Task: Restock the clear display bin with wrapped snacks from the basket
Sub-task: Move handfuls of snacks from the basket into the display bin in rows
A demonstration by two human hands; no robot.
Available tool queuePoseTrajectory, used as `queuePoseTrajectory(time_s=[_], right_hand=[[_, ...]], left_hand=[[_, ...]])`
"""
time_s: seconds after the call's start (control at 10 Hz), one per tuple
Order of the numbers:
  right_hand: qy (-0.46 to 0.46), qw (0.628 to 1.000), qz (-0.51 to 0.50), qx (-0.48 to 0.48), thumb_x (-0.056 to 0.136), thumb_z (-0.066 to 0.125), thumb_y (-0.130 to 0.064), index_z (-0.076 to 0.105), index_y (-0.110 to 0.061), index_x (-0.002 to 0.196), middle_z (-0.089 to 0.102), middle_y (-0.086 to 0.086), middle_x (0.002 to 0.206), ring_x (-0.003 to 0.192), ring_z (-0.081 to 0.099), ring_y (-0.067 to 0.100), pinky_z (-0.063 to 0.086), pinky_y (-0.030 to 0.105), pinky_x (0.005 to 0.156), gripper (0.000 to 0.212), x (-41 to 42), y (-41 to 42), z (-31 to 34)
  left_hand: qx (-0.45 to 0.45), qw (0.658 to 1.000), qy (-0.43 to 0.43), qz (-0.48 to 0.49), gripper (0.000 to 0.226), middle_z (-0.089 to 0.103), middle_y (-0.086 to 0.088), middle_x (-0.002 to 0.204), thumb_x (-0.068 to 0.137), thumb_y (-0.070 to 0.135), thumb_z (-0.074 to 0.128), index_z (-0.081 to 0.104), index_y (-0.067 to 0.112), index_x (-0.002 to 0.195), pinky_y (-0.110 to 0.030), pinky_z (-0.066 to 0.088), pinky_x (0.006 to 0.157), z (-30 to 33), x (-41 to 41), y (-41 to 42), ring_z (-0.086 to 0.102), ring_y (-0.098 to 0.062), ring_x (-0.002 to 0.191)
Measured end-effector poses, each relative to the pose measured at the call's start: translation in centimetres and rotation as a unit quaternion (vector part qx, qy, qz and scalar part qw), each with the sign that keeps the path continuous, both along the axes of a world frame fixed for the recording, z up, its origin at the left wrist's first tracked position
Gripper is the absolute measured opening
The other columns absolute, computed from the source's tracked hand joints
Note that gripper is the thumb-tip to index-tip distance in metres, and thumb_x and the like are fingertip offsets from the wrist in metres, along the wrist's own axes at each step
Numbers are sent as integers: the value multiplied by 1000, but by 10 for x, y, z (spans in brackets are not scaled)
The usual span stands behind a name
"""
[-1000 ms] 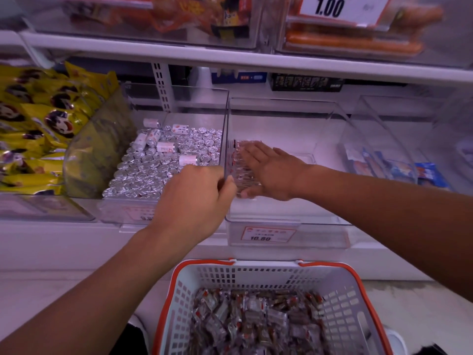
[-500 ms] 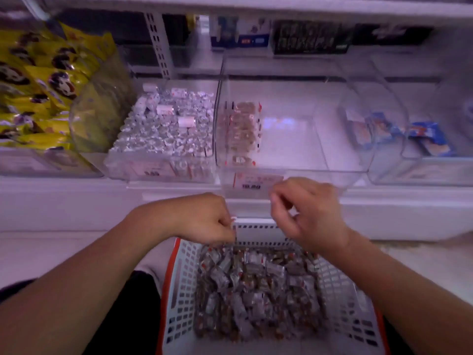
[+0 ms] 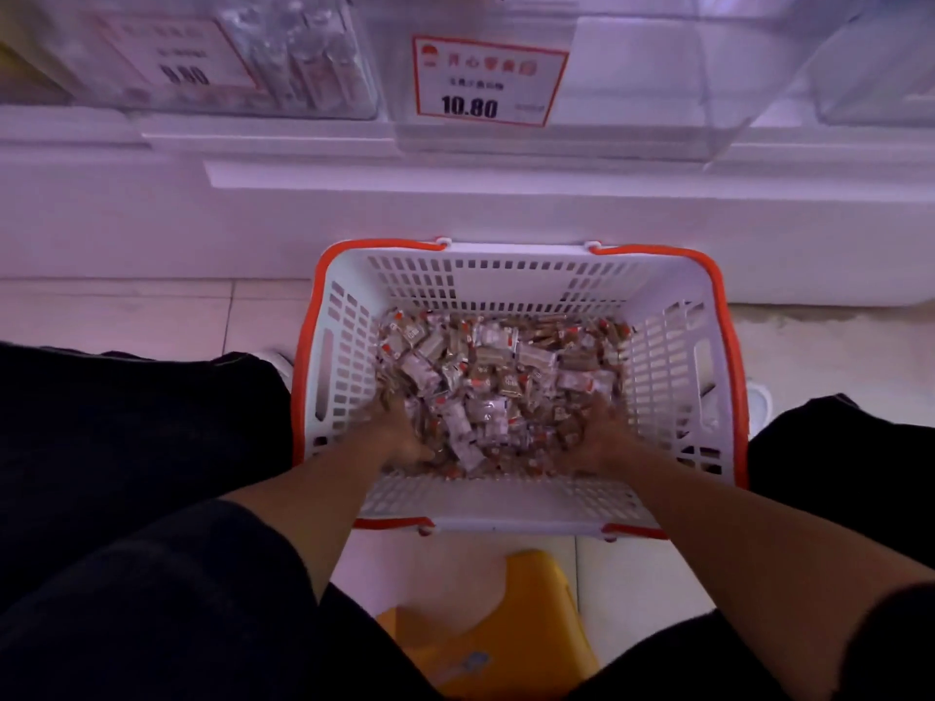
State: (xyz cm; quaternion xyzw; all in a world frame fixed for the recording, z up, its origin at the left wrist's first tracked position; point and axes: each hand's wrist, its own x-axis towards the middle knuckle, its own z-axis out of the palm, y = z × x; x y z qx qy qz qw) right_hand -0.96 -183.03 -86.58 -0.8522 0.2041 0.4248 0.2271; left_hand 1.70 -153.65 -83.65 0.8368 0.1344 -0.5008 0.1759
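Shop floor, pale tiles [image 3: 152, 316], white shelf base [image 3: 506, 204] across the top. Sitting on the tiles against that base: white basket [image 3: 673, 346] with orange rim, bottom covered by a loose heap of wrapped snacks [image 3: 496, 376]. Up on the shelf, directly above the basket: clear display bin [image 3: 657, 93], only its front wall in view, carrying a price tag [image 3: 488, 80] reading 10.80. Left of it, touching side by side, another clear bin [image 3: 303, 58] with silver-wrapped items and a blurred tag. Left hand [image 3: 399, 432] down in the heap at the near left side, right hand [image 3: 597, 437] at the near right; both motion-blurred and half buried in wrappers, so cannot tell whether fingers are spread, together or pinching. Dark trouser legs [image 3: 126, 498] flanking the basket on both sides, close to its walls. Yellow stool [image 3: 496, 629] just behind the near rim, between the knees. Open space only straight up from the basket to the bin front.
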Motion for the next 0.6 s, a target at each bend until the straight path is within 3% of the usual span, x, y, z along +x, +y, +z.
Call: queuePoseTrajectory(time_s=[0.1, 0.2, 0.3, 0.4, 0.5, 0.6], right_hand=[[24, 999, 14, -38, 49, 84, -63, 22, -18, 151, 19, 18, 154, 140, 25, 41, 27, 49, 113, 128, -1, 4, -10], [-16, 1000, -23, -1, 51, 89, -52, 39, -20, 140, 38, 16, 142, 128, 41, 36, 39, 41, 104, 107, -2, 10, -20], [-82, 994, -29, 61, 61, 90, -38, 40, -15, 137, 52, 17, 130, 121, 50, 36, 45, 39, 95, 94, -14, 22, -31], [-76, 992, 12, 96, 68, 85, -34, 49, -18, 123, 63, 3, 107, 93, 59, 20, 46, 28, 76, 68, -17, 28, -37], [-38, 992, 54, 106, 68, 84, -30, 51, -30, 104, 53, -14, 83, 73, 52, 6, 39, 18, 64, 49, -8, 30, -34], [-15, 990, -28, 134, 86, 63, -8, 59, -13, 82, 54, 4, 73, 57, 56, 14, 48, 26, 59, 8, 1, 34, -42]], left_hand=[[5, 1000, 18, 3, 107, 6, -14, 164, 86, 41, 74, 1, 11, 158, -40, 37, 110, -13, 3, -6, 31, -39, 142], [-34, 998, 43, 14, 68, 45, -14, 147, 91, 39, 67, 38, 11, 147, -37, 42, 102, -23, 2, -9, 49, -33, 125], [-42, 994, 1, 99, 82, 32, -12, 155, 88, 37, 72, 26, 16, 152, -40, 37, 110, -38, 0, -9, 38, -34, 137], [-83, 984, -27, 159, 77, 52, -8, 135, 82, 27, 79, 33, 13, 142, -37, 45, 97, -53, -10, -19, 51, -29, 123], [-100, 960, -59, 254, 45, 54, -8, 95, 82, 2, 75, 41, 10, 111, -37, 46, 80, -66, -18, -30, 52, -23, 99], [-57, 963, -84, 248, 45, 64, -21, 109, 83, 9, 75, 52, -2, 120, -45, 53, 93, -69, -21, -38, 63, -32, 105]])
